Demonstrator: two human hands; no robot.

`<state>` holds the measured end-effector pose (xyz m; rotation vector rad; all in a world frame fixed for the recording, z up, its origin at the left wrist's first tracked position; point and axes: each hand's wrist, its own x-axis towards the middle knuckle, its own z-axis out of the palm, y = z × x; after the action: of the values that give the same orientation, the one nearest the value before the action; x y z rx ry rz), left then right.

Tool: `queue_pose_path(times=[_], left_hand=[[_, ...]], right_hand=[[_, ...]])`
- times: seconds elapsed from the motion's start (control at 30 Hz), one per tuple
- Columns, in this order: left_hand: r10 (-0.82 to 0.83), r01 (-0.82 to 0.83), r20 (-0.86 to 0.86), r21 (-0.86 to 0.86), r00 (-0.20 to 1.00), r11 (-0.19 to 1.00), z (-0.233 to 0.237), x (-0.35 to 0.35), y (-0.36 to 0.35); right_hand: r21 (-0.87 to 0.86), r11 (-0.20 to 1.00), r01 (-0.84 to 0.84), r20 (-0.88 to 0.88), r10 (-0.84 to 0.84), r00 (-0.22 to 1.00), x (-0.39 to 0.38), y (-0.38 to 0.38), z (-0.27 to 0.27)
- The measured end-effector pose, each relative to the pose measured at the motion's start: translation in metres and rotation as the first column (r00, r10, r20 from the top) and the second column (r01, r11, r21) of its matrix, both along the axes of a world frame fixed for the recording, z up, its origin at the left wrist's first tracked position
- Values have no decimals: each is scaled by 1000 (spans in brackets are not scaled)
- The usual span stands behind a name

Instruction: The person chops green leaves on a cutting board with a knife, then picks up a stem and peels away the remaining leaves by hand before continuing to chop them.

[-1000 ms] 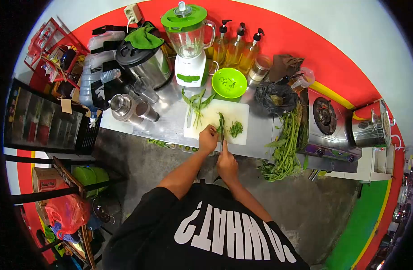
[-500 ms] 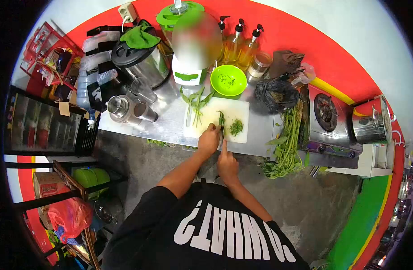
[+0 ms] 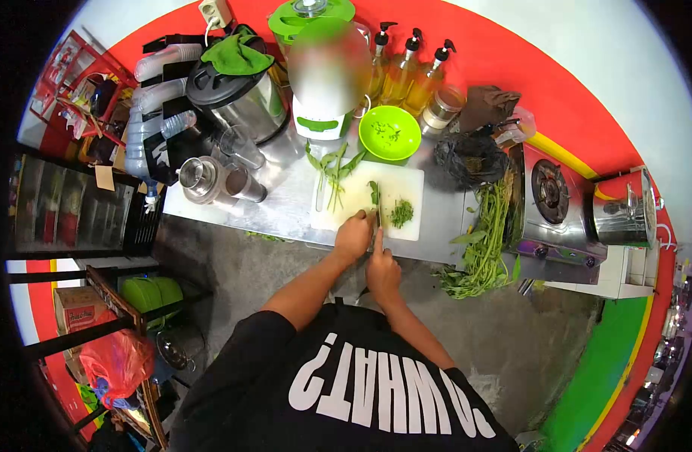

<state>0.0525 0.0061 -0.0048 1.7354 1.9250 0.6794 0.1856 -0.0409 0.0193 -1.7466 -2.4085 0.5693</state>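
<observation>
On the white cutting board (image 3: 334, 213), my left hand (image 3: 354, 236) is closed on green leaves (image 3: 374, 193), pressing them to the surface. Just right of it, my right hand (image 3: 383, 269) grips a knife (image 3: 379, 215), its blade pointing away from me along the leaves' right side. A small heap of chopped greens (image 3: 401, 213) lies right of the blade. Leafy stems (image 3: 334, 173) rest across the board's upper left corner. Behind the board, a lime-green bowl (image 3: 389, 148) has some cut pieces inside.
A blender (image 3: 319, 128) and pump bottles (image 3: 401, 79) line the back wall. To the right are a black plastic bag (image 3: 470, 162), a bunch of long green stems (image 3: 487, 241) and a gas stove (image 3: 551, 200). Steel cups and a jug (image 3: 200, 179) stand at left.
The whole view has shifted slightly, so the board and bowl appear a little to the right. Both hands stay at the leaves, with the knife still beside the left fingers.
</observation>
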Motion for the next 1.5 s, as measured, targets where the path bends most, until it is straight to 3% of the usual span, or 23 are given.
queue_pose_path(times=[0.1,0.27,0.33,0.47,0.8,0.93,1.13,1.27,1.33,1.37,1.47,1.5], left_hand=[[-19,18,-15,-27,1000,999,-6,-4,4],[-33,33,24,-5,999,999,-7,-7,3],[-24,24,33,5,999,1000,-5,-8,1],[33,-35,115,16,993,999,6,-8,-1],[171,-171,-49,-3,984,985,12,-30,19],[186,-183,-34,72,982,980,10,-30,18],[196,-196,50,-4,979,981,19,-23,3],[196,-194,-8,106,981,975,13,-22,10],[207,-208,-34,-41,978,977,11,-26,23],[171,-172,-26,-77,985,982,10,-30,29],[145,-154,-69,-164,987,974,5,-40,40],[141,-151,-79,-140,987,978,2,-44,38]], right_hand=[[-124,992,33,44,-28,999,-6,26,8],[-90,994,-59,13,60,998,-4,62,18],[-210,974,-82,64,98,993,-6,72,30],[-142,985,-101,105,116,988,-7,73,28],[-105,993,-52,88,61,994,12,39,11],[-102,992,-69,2,70,998,27,28,19],[-123,990,-70,-201,44,979,50,27,37],[-73,997,-1,-328,-23,944,56,29,43],[-137,988,69,-300,-108,948,56,28,53],[-198,977,79,-386,-152,910,58,28,53],[-246,968,52,-341,-137,930,67,25,52],[103,995,-6,-477,55,877,74,23,25]])
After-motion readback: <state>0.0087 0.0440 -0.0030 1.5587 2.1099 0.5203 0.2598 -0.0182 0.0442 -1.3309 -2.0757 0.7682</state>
